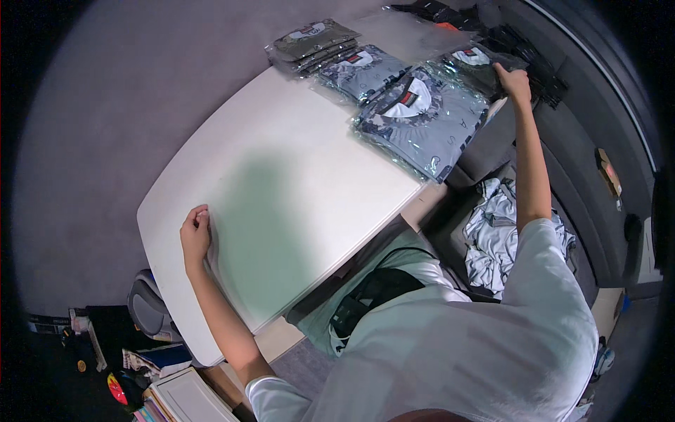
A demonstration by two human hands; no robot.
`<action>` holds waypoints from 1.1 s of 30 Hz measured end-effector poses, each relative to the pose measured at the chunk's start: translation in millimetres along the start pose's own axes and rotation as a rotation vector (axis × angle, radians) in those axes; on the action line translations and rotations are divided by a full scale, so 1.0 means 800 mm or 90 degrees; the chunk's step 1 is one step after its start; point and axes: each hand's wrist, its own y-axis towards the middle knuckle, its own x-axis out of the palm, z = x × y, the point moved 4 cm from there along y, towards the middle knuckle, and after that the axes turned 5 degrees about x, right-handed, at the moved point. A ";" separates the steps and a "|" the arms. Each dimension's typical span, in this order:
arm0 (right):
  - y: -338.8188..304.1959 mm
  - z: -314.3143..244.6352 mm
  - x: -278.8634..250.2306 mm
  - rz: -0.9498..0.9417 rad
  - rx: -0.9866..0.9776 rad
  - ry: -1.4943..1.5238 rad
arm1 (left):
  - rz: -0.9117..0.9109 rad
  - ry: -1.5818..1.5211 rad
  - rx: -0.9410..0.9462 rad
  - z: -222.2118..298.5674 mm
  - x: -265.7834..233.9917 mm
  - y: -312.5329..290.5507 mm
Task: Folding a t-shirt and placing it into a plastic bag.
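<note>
My right hand (pixel 515 84) reaches to the far right of the table. Its fingers are closed on the edge of a dark folded T-shirt in a clear plastic bag (pixel 472 59). In front of that shirt lies a bigger stack of bagged grey T-shirts (pixel 437 125) with patterned shoulders and white inner collars. To its left are another bagged grey T-shirt pile (pixel 365 70) and a stack of bagged olive-dark T-shirts (pixel 313 41). My left hand (pixel 195 233) rests near the table's left end, fingers curled in, with nothing visible in them.
The white table (pixel 316 176) has rounded edges. Beyond it, a dark grey sofa (pixel 583 162) carries black bagged items (pixel 524 53) and a crumpled pale cloth (pixel 492 232). A grey chair (pixel 149 306) and a white cabinet (pixel 193 397) stand at the lower left.
</note>
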 end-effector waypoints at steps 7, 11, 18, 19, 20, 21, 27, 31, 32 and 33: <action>-0.003 0.016 0.011 -0.011 0.124 -0.002 | 0.011 -0.004 0.025 -0.005 0.006 0.004; -0.039 0.004 0.027 -0.041 0.082 0.284 | 0.026 0.012 0.034 -0.004 0.003 0.001; -0.027 -0.017 0.029 0.002 0.044 0.280 | 0.010 -0.005 0.023 -0.008 0.001 -0.001; -0.021 -0.017 0.032 -0.003 0.029 0.277 | -0.001 -0.015 0.018 -0.006 0.002 -0.002; -0.016 -0.018 0.037 -0.005 0.026 0.278 | 0.001 -0.015 0.016 -0.004 0.001 -0.003; -0.013 -0.018 0.043 0.011 0.021 0.263 | -0.001 0.004 0.024 -0.001 -0.001 -0.002; -0.042 -0.048 0.045 0.158 -0.105 0.001 | 0.016 0.017 0.003 0.001 0.001 -0.008; -0.086 -0.137 0.007 0.228 -0.478 -0.147 | 0.030 0.008 0.013 0.007 0.005 -0.004; -0.089 -0.150 0.008 0.231 -0.478 -0.146 | 0.033 0.007 0.014 0.005 0.006 -0.004; -0.098 -0.169 0.018 0.212 -0.553 -0.266 | 0.032 0.000 0.006 0.002 0.008 -0.006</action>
